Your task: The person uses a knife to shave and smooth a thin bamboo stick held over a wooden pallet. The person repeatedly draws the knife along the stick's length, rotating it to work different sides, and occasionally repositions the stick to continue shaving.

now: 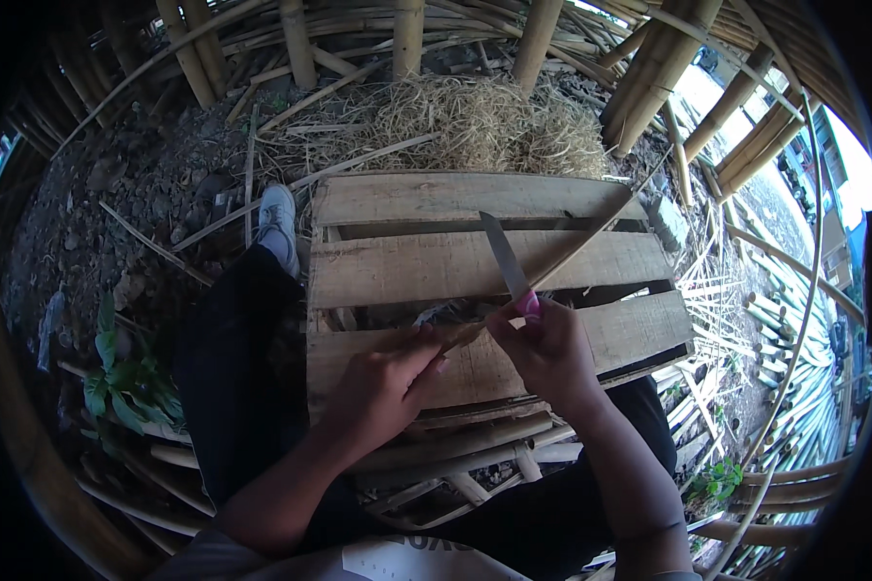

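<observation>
My right hand (545,353) is closed round the pink handle of a knife (507,257), whose blade points away from me and a little to the left. A long thin bamboo strip (591,237) runs from between my hands up to the far right, passing beside the knife handle. My left hand (388,378) grips the near end of this strip with bent fingers. Both hands are over a wooden slatted table (397,266) with gaps between its planks. Whether the right fingers also touch the strip, I cannot tell.
A heap of pale shavings (489,126) lies beyond the table, before upright bamboo poles (407,39). Several cut bamboo poles (794,368) are piled at the right. A green plant (116,382) grows at the left. My shoe (277,218) rests beside the table's left edge.
</observation>
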Demonstrator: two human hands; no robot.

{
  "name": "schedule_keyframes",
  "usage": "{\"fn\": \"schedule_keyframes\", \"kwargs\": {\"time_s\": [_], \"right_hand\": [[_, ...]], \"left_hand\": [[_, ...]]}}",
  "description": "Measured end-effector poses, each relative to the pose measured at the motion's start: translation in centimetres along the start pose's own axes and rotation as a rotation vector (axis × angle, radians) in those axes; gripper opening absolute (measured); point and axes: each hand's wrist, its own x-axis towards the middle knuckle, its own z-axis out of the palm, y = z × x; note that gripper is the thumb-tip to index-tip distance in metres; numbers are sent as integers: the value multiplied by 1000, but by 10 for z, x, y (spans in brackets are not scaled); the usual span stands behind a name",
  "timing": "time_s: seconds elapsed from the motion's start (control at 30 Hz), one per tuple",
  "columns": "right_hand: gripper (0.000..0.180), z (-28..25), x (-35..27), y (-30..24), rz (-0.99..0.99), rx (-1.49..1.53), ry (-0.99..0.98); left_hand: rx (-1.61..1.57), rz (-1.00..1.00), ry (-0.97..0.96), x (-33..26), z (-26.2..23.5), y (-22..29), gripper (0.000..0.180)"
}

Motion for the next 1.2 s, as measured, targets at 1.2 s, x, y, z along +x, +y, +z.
{"fn": "schedule_keyframes", "kwargs": {"time_s": [1.2], "right_hand": [[17,6,7,-11,-2,-145,-16]], "left_hand": [[52,-12,-25,-1,1,0,27]]}}
